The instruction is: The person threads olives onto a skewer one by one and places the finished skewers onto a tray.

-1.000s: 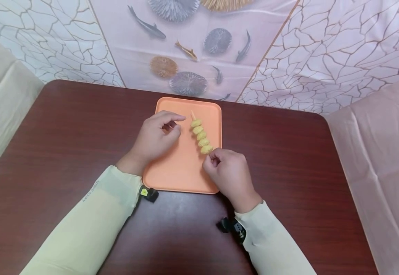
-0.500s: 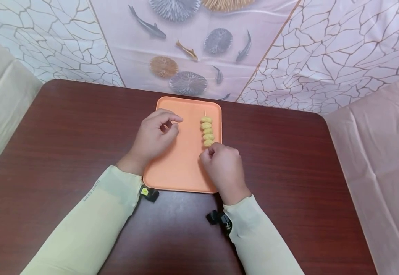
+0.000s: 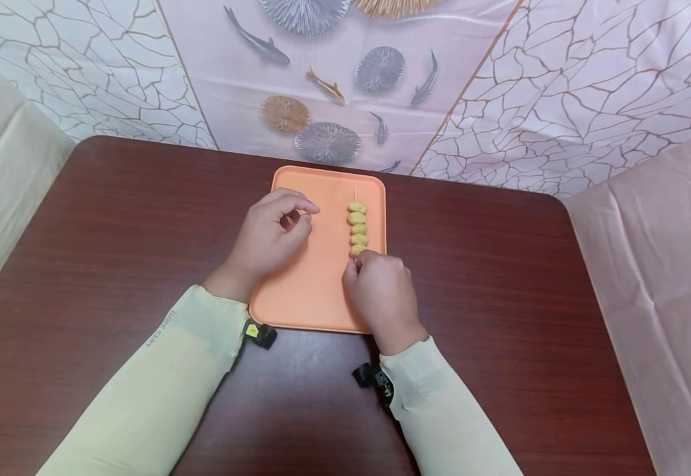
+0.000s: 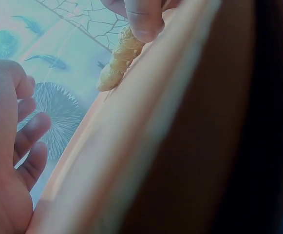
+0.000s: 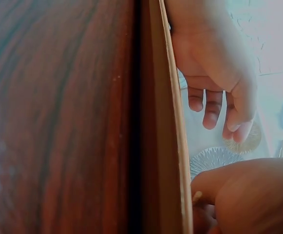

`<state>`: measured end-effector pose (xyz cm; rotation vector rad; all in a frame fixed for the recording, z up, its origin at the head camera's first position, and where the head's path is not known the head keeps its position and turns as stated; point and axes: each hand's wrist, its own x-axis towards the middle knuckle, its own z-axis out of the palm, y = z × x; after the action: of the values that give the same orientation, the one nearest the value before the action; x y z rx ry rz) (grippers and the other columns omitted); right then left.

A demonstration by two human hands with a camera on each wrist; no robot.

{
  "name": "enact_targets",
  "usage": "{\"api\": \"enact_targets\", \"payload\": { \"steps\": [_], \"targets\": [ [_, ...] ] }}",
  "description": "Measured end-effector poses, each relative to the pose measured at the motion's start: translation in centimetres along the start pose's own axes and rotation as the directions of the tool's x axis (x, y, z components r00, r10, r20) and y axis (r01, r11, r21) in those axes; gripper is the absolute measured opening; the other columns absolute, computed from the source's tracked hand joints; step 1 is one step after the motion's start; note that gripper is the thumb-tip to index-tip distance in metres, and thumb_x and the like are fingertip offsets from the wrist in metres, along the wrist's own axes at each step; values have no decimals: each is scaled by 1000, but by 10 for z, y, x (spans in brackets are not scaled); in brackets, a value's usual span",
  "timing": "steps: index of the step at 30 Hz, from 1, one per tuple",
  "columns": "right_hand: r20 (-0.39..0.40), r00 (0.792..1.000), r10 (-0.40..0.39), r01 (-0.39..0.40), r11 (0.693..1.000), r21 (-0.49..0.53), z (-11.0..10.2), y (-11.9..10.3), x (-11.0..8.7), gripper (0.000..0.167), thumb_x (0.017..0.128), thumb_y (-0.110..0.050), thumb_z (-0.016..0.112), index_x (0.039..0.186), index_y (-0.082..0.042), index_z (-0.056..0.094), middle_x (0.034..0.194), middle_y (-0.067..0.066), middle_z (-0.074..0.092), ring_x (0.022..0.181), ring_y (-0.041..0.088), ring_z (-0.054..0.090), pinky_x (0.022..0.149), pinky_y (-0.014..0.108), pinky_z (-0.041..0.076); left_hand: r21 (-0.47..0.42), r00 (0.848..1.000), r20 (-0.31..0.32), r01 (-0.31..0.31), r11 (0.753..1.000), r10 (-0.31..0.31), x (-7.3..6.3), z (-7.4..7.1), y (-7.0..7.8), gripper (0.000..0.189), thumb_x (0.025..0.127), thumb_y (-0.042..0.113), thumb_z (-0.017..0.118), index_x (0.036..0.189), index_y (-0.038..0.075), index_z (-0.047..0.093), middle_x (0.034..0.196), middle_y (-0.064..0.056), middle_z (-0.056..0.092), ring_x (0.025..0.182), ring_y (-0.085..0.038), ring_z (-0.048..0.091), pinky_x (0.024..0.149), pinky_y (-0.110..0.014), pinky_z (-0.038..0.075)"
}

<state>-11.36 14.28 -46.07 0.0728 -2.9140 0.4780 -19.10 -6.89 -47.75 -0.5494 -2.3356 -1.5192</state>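
A skewer of several yellow oval pieces (image 3: 358, 219) lies lengthwise along the right side of an orange tray (image 3: 303, 304), its thin stick tip pointing to the far edge. My right hand (image 3: 383, 291) pinches the near end of the skewer between thumb and forefinger. In the left wrist view, the skewer (image 4: 117, 66) shows close over the tray surface, with right-hand fingers at its end. Over the tray's left side hovers my left hand (image 3: 274, 231), fingers loosely bent and holding nothing. The right wrist view shows this left hand (image 5: 219, 73) beyond the tray's rim.
The tray stands on a dark reddish-brown table (image 3: 488, 284), near its far edge. Behind the table hangs a cloth backdrop (image 3: 345, 79) with fish and round patterns. Pale cloth also hangs at the right (image 3: 654, 277).
The skewer has swung from a slant to nearly straight and come down along the tray's right side. My right hand has shifted slightly left; the left hand has barely moved.
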Motion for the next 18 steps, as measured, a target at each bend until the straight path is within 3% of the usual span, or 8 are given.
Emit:
{"api": "enact_targets", "payload": {
  "steps": [6,13,18],
  "targets": [
    [31,999,13,-12,998,-54,1,-2,0,42,108,-23,70,67,-17,66,59,2,60,56,28,65,53,45,56,0,1000,10,0,1000,0,0,1,0,16,101,7,72,108,11,86,111,-2,77,90,-18,66,79,-34,57],
    [39,999,7,-4,998,-64,0,-2,0,44,108,-23,70,65,-17,63,56,2,57,52,25,61,49,41,51,5,1000,18,5,1000,-5,0,1,1,16,101,7,72,108,12,86,111,-2,77,91,-19,67,79,-34,57],
    [28,1000,-6,8,997,-72,0,-1,0,44,107,-22,72,64,-18,62,56,1,58,53,26,64,50,44,55,11,1000,24,6,1000,-7,0,0,1,16,101,8,72,108,12,86,111,-2,77,93,-17,67,80,-32,58]
  ]
}}
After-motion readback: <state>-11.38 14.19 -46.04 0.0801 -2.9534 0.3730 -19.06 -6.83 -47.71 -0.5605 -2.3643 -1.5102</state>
